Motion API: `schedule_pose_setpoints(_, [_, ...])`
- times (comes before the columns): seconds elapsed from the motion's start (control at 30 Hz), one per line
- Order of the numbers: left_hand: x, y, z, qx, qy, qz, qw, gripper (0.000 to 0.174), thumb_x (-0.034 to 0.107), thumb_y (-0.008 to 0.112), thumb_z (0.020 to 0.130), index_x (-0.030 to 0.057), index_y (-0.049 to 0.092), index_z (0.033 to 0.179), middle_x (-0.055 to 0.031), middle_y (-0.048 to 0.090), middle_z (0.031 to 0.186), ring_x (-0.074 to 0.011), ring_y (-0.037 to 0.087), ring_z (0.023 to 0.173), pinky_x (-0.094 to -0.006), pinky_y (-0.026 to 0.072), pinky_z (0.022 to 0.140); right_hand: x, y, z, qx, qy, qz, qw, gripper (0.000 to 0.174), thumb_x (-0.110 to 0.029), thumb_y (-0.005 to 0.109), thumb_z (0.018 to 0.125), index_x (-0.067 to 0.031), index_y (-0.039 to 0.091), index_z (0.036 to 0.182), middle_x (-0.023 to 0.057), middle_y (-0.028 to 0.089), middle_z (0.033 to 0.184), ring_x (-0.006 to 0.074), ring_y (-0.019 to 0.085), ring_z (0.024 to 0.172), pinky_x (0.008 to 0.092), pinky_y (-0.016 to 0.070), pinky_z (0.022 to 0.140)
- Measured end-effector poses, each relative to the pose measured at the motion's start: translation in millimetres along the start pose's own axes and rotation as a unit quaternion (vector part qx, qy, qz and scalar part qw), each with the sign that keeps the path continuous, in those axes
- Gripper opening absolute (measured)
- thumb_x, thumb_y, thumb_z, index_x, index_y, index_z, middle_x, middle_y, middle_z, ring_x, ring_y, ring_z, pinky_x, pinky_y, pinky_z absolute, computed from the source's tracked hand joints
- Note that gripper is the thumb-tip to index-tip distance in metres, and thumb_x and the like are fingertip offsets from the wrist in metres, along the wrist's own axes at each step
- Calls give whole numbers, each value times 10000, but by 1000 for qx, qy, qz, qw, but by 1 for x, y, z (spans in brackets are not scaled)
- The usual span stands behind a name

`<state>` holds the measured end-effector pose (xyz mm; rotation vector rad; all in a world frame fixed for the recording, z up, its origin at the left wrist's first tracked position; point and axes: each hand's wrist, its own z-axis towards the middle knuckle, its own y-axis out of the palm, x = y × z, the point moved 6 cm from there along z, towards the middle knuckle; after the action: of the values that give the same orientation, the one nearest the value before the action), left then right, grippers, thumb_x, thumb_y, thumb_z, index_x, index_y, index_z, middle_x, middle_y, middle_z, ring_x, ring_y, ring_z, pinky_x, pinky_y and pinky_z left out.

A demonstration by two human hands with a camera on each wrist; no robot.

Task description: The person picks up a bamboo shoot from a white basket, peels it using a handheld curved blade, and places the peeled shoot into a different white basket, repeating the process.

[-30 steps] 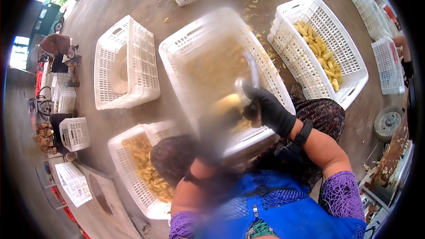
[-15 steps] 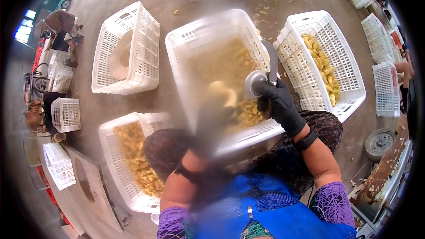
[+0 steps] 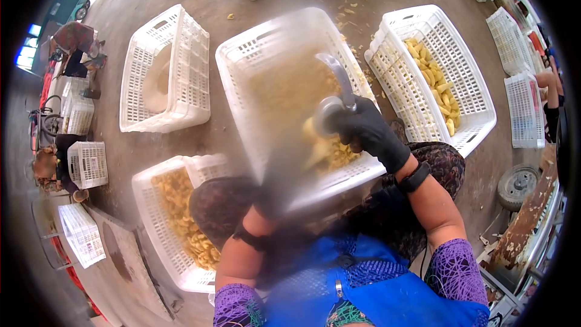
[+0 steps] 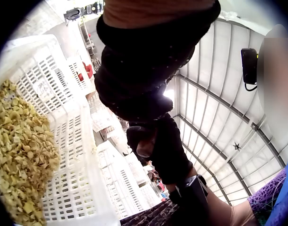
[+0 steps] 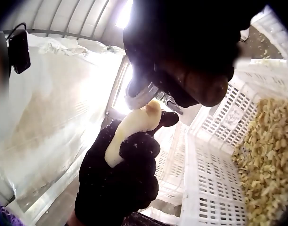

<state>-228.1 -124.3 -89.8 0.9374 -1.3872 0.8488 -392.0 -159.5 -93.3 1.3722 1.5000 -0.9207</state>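
My gloved left hand (image 3: 284, 169), blurred in the head view, grips a pale, curved, peeled piece of produce (image 5: 134, 125) with the thumb bent over it. In my gloved right hand (image 3: 372, 133) is a metal tool with a round head (image 3: 327, 114) and a long curved strip (image 3: 342, 79). That round head is right at the upper end of the pale piece. Both hands are over a large white crate (image 3: 236, 72) holding yellowish shavings (image 4: 21, 155). Dark glove hides much of the tool's handle.
At right, a white crate (image 3: 423, 118) contains peeled yellow pieces (image 3: 433, 75). A crate (image 3: 169, 266) by the left knee holds yellow pieces. Another crate (image 3: 196, 79) stands at left with a round tan object inside. Scraps lie on the floor. People sit among crates at both sides.
The right hand's tool has moved left from beside the pale piece onto its end, its curved strip now tilting up and left. The left hand keeps hold of the piece.
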Motion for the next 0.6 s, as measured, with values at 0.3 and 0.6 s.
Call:
schedule_pose_setpoints(0.3, [3,3,-3,57,-50,47,996,345,-83,527,790,-51,542,1132,-170,567,1178,-239,603,934,-299,521,682,12,-25,28,102,-241,-133,956,144,-195,657,806,-55,636,833,-13,549,568,57,477,409,199,349,362])
schedule_pose_setpoints(0.6, [19,4,-5,15,51,261,964,234,-1,589,778,-23,581,1011,-181,594,1110,-271,611,868,-327,498,748,-32,8,-14,-44,-287,-84,953,231,-252,608,840,-26,652,842,35,554,569,85,490,412,203,369,366])
